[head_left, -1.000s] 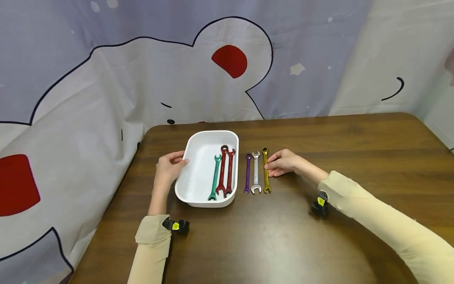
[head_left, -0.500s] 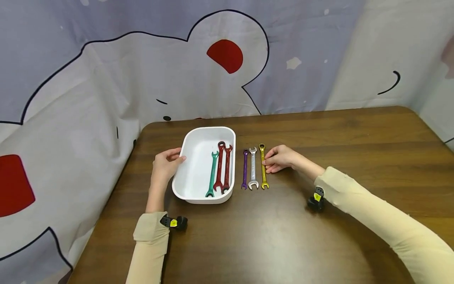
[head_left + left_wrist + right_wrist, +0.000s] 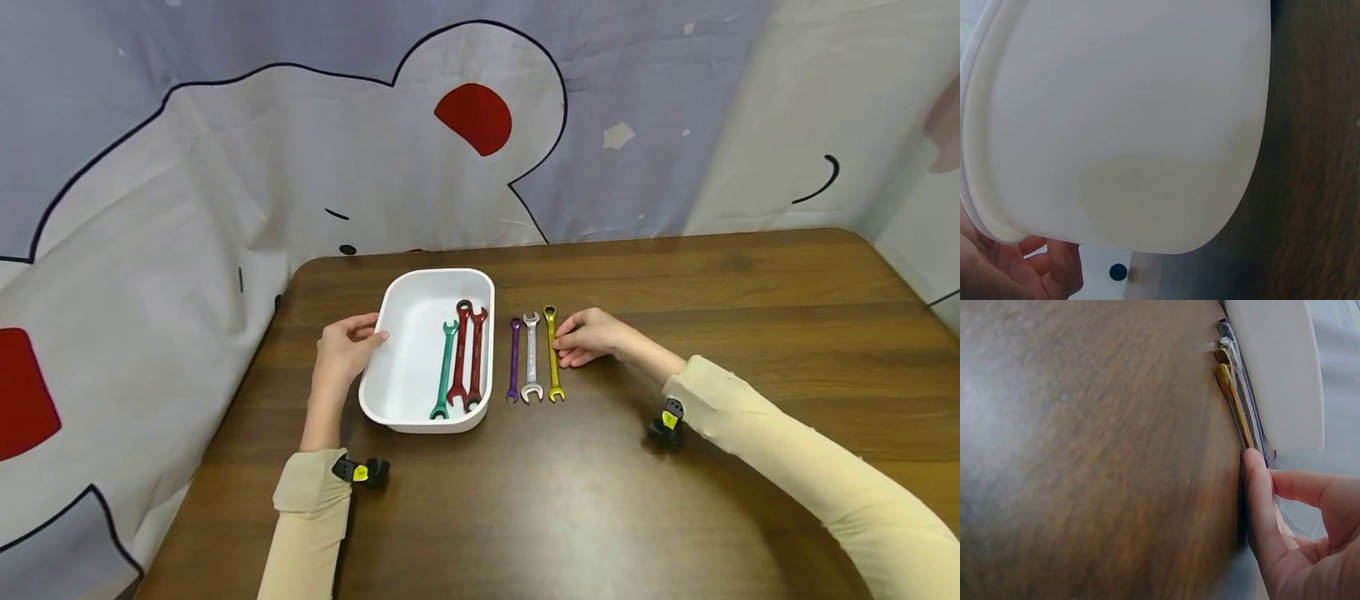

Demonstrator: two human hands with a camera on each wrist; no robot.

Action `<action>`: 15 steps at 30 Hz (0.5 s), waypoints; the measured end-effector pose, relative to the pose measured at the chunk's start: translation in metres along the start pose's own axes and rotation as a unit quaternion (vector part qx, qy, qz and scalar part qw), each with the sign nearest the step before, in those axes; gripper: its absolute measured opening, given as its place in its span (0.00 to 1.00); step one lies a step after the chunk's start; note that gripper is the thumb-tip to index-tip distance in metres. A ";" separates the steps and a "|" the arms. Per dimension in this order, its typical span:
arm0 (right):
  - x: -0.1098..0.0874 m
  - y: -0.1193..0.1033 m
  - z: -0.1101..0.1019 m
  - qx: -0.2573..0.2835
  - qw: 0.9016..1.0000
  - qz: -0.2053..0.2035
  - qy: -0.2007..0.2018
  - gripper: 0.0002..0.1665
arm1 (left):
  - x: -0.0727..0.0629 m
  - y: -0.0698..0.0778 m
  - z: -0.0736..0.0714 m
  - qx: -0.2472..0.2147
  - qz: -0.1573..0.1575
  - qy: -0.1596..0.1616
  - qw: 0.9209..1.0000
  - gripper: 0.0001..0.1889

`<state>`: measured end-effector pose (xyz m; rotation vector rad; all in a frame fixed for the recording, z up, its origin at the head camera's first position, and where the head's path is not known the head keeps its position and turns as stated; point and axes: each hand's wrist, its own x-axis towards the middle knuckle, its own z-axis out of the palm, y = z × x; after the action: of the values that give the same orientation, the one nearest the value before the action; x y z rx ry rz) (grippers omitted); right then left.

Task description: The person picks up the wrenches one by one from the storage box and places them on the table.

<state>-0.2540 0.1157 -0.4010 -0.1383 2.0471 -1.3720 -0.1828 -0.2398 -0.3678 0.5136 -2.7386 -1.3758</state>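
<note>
A white plastic tub stands on the table, its left rim gripped by my left hand with the thumb over the edge. Inside, along its right side, lie a green wrench and two red wrenches. Right of the tub, a purple wrench, a silver wrench and a yellow wrench lie side by side. My right hand pinches the yellow wrench at mid-shaft from the right. In the left wrist view the tub's outer wall hides most of the scene.
The brown wooden table reaches to a patterned curtain behind it. Each wrist carries a small black camera on a strap over the cream sleeve.
The head view has shifted slightly. Both hands keep their places on the tub rim and the yellow wrench, and the wrenches stay where they were.
</note>
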 end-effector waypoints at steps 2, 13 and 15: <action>-0.001 -0.001 0.001 -0.005 1.000 -0.002 0.001 0.16 | 0.000 0.000 0.000 0.001 0.000 -0.002 1.000 0.21; -0.009 -0.013 0.002 -0.049 0.999 -0.011 0.014 0.12 | 0.002 0.000 -0.002 0.006 0.002 -0.013 1.000 0.22; -0.011 -0.014 0.002 -0.054 0.998 -0.014 0.016 0.13 | 0.003 0.001 -0.002 0.008 -0.002 -0.016 1.000 0.23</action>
<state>-0.2480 0.1124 -0.3845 -0.1934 2.1542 -1.2872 -0.1851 -0.2418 -0.3661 0.5024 -2.7775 -1.3777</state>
